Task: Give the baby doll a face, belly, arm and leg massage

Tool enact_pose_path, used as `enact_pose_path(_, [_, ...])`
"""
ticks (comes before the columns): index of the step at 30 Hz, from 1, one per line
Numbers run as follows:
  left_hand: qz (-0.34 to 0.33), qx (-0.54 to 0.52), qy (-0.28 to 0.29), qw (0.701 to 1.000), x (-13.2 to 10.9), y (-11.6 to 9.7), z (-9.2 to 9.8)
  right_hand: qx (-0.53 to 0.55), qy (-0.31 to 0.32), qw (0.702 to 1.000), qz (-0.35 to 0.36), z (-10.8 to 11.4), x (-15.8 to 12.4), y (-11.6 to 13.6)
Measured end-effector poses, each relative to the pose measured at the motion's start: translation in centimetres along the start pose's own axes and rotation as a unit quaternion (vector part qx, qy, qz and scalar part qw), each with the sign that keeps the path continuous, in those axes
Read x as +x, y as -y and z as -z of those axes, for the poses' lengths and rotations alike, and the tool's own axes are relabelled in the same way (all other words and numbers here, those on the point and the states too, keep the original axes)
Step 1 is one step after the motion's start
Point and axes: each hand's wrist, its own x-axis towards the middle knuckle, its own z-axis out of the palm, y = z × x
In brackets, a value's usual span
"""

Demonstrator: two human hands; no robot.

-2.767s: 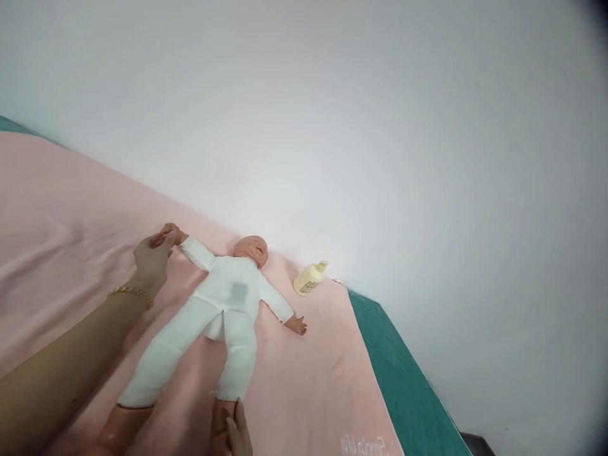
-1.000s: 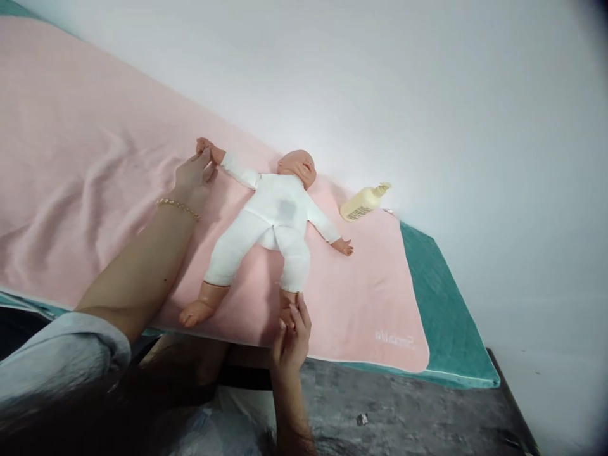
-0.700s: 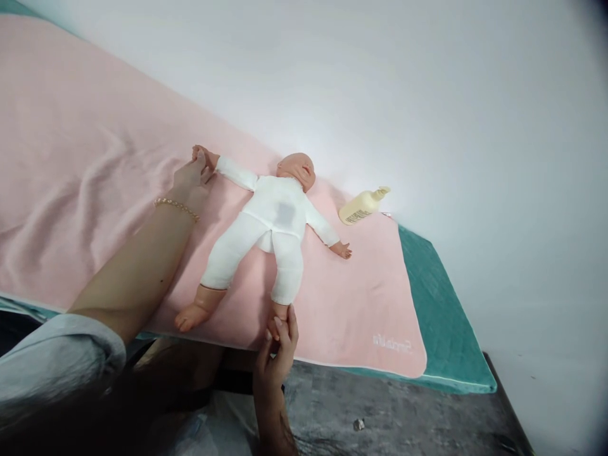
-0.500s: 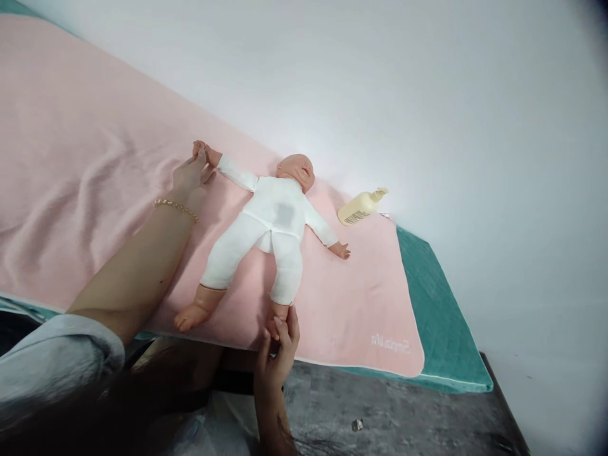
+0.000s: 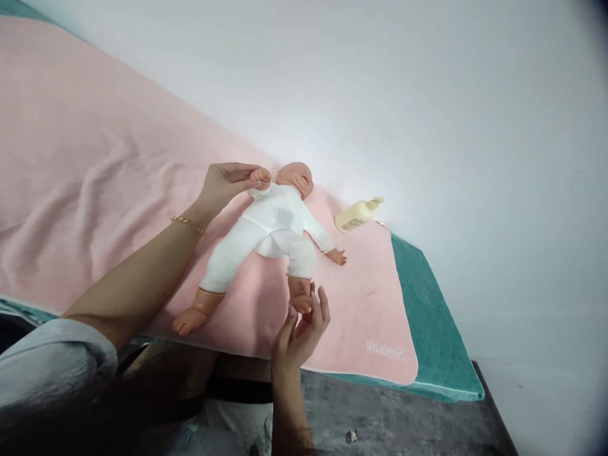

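A baby doll (image 5: 273, 218) with a white cloth body lies on its back on a pink blanket (image 5: 361, 304), head toward the wall. My left hand (image 5: 228, 187), with a gold chain bracelet at the wrist, pinches the doll's small fist and holds that arm bent up near the shoulder. Lower down, my right hand (image 5: 304, 329) has its fingers around the doll's foot (image 5: 300, 297), and that leg is raised off the blanket. The doll's other leg and other arm rest stretched out on the blanket.
A pale yellow pump bottle (image 5: 356, 215) stands beside the doll, close to the white wall (image 5: 451, 126). Under the blanket is a green quilted mat (image 5: 437, 329). A grey floor (image 5: 380, 418) shows below the edge, with a small scrap (image 5: 351, 436) on it.
My left hand has brought the doll's arm inward from outstretched to its shoulder. My right hand has moved up and right, lifting the doll's foot and bending that leg.
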Motion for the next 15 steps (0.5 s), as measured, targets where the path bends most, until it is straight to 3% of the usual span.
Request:
enact_pose_path(5, [-0.037,0.122,0.094,0.987,-0.6,0.1,-0.1,0.032,-0.025,0.997,0.067,-1.6,4.5,0.3])
enact_pose_path(10, [-0.077,0.169,0.183,0.965,-0.7,0.8,-0.2,0.039,-0.033,0.998,0.046,-3.4,6.6,-0.4])
enact_pose_path(15, [-0.160,0.170,0.223,0.946,-0.5,1.6,-0.3,0.035,-0.029,0.999,0.013,-4.9,7.0,-1.0])
